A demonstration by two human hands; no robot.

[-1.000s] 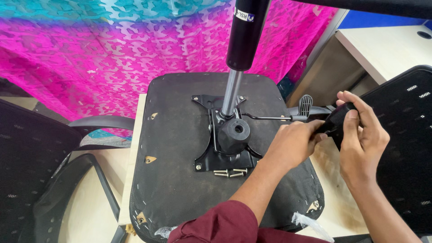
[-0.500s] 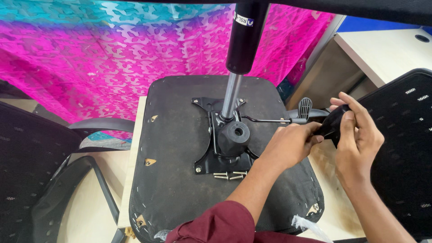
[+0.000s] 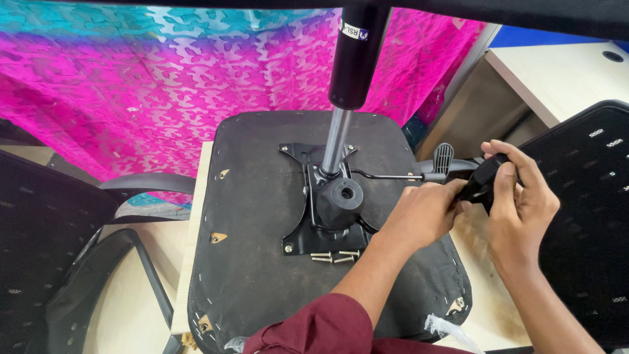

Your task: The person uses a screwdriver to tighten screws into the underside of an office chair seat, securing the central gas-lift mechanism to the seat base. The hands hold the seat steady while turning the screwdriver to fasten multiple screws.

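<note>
Both hands grasp one black bracket [image 3: 483, 183] at right of frame: left hand [image 3: 422, 213] grips its lower-left end, right hand [image 3: 517, 196] wraps its upper-right; long axis slants up-right.

**Where everything sits around the flipped chair seat**

The seat [image 3: 262, 262] lies upside down in the middle, on the table [image 3: 485, 308]. A metal plate [image 3: 314, 203] sits on it, with the gas cylinder [image 3: 347, 85] standing up out of it. Loose screws [image 3: 334, 256] lie just in front of the plate. A lever [image 3: 419, 174] sticks out to the right, and both hands, left hand [image 3: 422, 213] and right hand [image 3: 517, 203], are at its end. An armrest [image 3: 147, 185] lies left of the seat, a patterned cloth [image 3: 164, 98] hangs behind, and a desk [image 3: 563, 72] is back right.
</note>
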